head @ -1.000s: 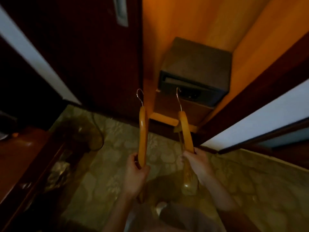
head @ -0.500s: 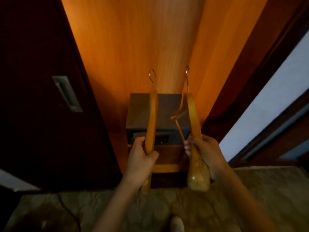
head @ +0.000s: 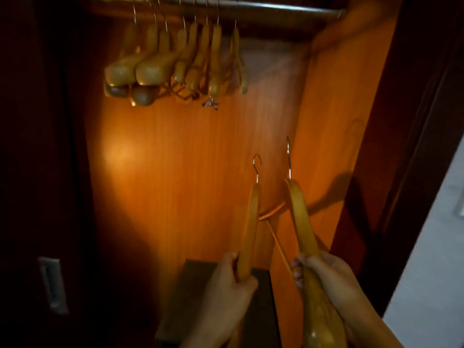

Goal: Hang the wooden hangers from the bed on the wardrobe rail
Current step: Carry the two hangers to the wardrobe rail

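Left grip [head: 227,287]: clamped on hanger [head: 248,229], hook up | Right grip [head: 326,275]: clamped on second hanger [head: 301,222] | Rail [head: 263,7]: well above both grips, hung hangers [head: 175,61] up-left

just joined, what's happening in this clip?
A person stands at an open wardrobe holding one orange-brown wooden hanger in each hand, metal hooks pointing up. The left hand grips the left wooden hanger; the right hand grips the right wooden hanger. Neither is hung yet: both sit well below the metal wardrobe rail, where a bunch of similar wooden hangers already hangs towards the left. A dark box sits below.
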